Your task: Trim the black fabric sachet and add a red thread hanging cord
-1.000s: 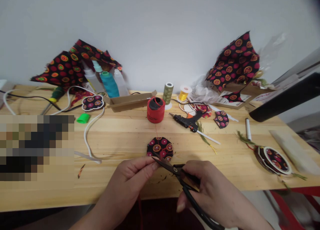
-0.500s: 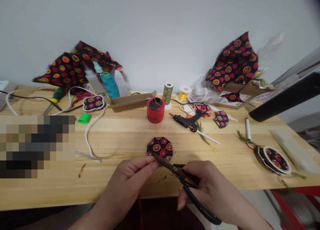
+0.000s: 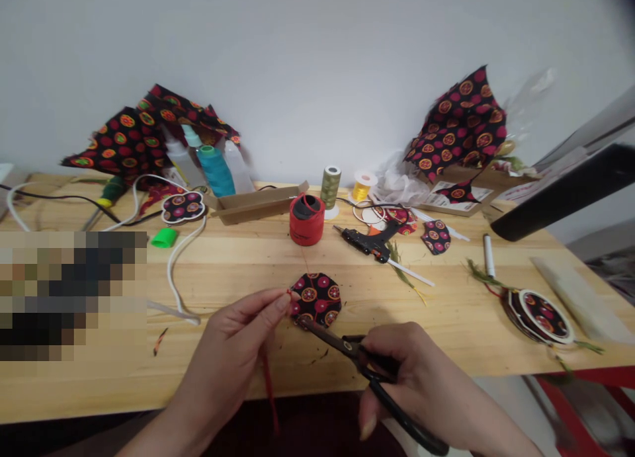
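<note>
My left hand [image 3: 251, 331] pinches red thread [image 3: 268, 384] between thumb and forefinger, and a loose length dangles below the palm past the table's edge. Right at those fingertips lies an octagonal patterned fabric piece [image 3: 317, 299], black with red and orange rounds, with a red strand across it. Black-handled scissors [image 3: 348, 346] are in my right hand [image 3: 411, 371]; their blade tips rest over the lower left edge of the fabric piece. Behind it stands a red thread spool [image 3: 306, 224], from which a thin strand runs down toward the fabric.
A black glue gun [image 3: 367, 243] with a white glue stick lies right of the spool. Farther back are a green spool [image 3: 330, 187], a yellow spool [image 3: 363, 187] and a cardboard tray [image 3: 260, 204]. White cord [image 3: 171, 272] curls at left; round fabric-covered pieces [image 3: 546, 317] sit at right.
My left hand has moved left, drawing the red thread off the fabric piece, which now shows more fully. The scissors have shifted slightly down, still in my right hand.
</note>
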{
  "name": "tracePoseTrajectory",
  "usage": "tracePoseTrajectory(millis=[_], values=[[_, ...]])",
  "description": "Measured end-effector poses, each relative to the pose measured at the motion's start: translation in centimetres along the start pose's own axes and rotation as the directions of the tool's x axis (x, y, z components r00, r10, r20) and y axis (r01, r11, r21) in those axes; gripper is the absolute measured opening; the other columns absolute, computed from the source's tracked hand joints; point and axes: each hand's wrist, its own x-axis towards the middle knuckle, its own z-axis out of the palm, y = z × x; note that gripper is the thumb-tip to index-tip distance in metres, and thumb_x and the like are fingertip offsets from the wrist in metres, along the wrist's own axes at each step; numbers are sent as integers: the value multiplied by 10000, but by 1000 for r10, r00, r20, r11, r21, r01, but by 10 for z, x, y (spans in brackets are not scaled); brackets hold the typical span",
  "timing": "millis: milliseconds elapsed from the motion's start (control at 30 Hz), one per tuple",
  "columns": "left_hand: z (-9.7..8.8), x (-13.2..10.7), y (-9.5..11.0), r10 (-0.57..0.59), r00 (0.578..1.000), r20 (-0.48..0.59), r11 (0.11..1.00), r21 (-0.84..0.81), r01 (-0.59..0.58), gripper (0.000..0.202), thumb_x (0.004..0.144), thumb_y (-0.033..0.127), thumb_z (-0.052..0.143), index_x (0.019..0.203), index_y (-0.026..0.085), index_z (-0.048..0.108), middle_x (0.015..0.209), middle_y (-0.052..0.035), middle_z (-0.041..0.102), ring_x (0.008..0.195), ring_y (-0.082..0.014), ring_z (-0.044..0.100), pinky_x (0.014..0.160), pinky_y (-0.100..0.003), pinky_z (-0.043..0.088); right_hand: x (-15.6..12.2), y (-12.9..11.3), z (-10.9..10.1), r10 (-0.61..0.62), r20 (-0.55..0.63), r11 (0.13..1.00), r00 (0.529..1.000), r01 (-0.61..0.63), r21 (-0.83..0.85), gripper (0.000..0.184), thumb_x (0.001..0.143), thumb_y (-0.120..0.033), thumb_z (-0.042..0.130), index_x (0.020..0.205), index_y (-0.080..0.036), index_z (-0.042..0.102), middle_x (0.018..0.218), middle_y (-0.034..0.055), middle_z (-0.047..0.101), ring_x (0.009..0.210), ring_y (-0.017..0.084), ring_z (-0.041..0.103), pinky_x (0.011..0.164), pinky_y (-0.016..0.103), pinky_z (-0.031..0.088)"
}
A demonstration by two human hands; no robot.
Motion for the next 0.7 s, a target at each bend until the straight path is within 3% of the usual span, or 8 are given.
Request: tracePoseTrajectory(millis=[133, 267, 367, 467, 533, 600, 700], values=[[2, -2, 2, 34, 990, 137, 999, -17, -32, 122, 765, 279, 666, 840, 267, 762, 1010, 3, 741, 1014, -195, 588, 851, -238, 432, 2, 5, 2, 44, 24, 999, 999, -44, -5, 296, 671, -188, 673, 530, -166, 414, 510, -91, 308, 493, 56, 245, 416, 201, 175], [2, -4, -4, 9, 969, 247, 996, 81, -30, 143, 777, 322, 652, 784, 237, 766, 752, -9, 730, 758, -158, 591, 694, -222, 438, 3, 6, 2, 27, 67, 999, 997, -26, -18, 282, 703, -269, 669, 560, -166, 449, 530, -84, 335, 502, 58, 278, 425, 199, 204], [0, -4, -12, -20, 978, 207, 998, 62, 8, 151, 738, 348, 690, 762, 214, 756, 617, 12, 649, 577, -108, 485, 523, -194, 368, 0, 6, -4, 18, 72, 998, 997, -13, -69, 256, 736, -277, 632, 577, -164, 467, 554, -70, 405, 519, 63, 340, 449, 192, 246], [-4, -2, -16, -61, 987, 146, 996, -55, 69, 146, 725, 328, 709, 780, 196, 742, 567, 32, 564, 524, -78, 401, 474, -179, 311, -6, 9, -16, 28, 27, 974, 999, -21, -228, 247, 700, -300, 671, 598, -172, 486, 581, -60, 467, 528, 75, 392, 450, 194, 257], [-7, 0, -15, -77, 992, 99, 980, -173, 94, 134, 708, 306, 727, 754, 180, 729, 516, 55, 484, 480, -57, 328, 437, -167, 266, -8, 14, -25, 39, -91, 901, 995, -75, -426, 250, 697, -354, 674, 623, -180, 511, 603, -42, 512, 539, 97, 434, 470, 209, 279], [-7, 2, -12, -108, 992, 65, 952, -282, 123, 138, 675, 289, 753, 720, 163, 717, 486, 72, 427, 452, -44, 264, 405, -162, 221, -7, 22, -34, 41, -247, 771, 968, -188, -609, 268, 725, -425, 634, 658, -182, 544, 654, -1, 567, 576, 137, 495, 513, 237, 318], [-5, 5, -9, -140, 989, 57, 926, -347, 151, 149, 643, 265, 772, 697, 142, 707, 473, 79, 389, 445, -39, 230, 391, -160, 195, -6, 38, -45, 72, -376, 591, 924, -343, -730, 288, 769, -452, 557, 687, -176, 563, 702, 58, 606, 629, 198, 572, 552, 276, 360]])
